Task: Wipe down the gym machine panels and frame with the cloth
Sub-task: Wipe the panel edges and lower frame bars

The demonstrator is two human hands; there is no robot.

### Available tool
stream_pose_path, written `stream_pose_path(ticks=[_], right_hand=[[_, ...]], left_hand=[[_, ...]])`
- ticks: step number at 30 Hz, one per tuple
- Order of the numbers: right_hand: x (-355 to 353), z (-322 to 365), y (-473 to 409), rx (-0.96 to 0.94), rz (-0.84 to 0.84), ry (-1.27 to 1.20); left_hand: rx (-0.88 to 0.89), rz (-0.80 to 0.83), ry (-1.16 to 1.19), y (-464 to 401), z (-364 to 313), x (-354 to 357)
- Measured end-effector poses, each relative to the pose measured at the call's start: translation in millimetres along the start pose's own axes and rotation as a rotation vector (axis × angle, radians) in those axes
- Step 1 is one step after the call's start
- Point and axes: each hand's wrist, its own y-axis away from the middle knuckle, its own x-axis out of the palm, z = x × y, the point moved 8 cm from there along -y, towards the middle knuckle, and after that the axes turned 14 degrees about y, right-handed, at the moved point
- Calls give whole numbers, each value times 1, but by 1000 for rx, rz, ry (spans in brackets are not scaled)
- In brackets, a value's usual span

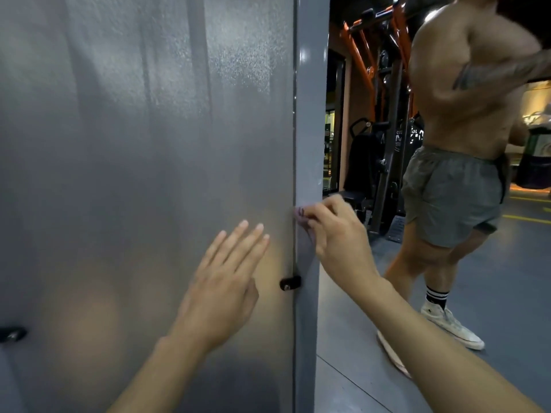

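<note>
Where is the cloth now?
In the head view, the cloth is pinched in the right hand against the grey frame post, right of the panel.

Left hand [226,281] lies flat, fingers straight and together, on the frosted grey panel [134,144]. Just right of its fingertips runs the upright grey frame post [311,114]. Right hand [334,231] is at the post's edge, fingers curled around a small pale cloth [301,214], pinkish, blurred; it appears pressed to the post. Below the right hand, beside the left thumb, a black clip [289,283] joins panel to post. A second black clip [12,334] sits far left of the left wrist. Beyond the right hand stands another person [456,174], shirtless, grey shorts, white shoes, on grey floor [507,293]; orange rack [357,55] behind.
</note>
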Motion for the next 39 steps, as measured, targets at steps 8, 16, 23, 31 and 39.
stream_pose_path(ticks=[8,16,23,31,39], right_hand=[[13,3,45,31,0,-24],[-11,4,-17,35,-84,-12],[3,5,29,27,-53,-23],[-17,-1,-38,29,-121,-4],[1,4,17,-23,-72,-23]], left_hand=[[175,-70,-293,-82,29,-67],[243,-146,-359,-84,33,-59],[250,-185,-397,-83,33,-56],[252,-211,-435,-83,34,-54],[240,-208,-473,-84,34,-51]])
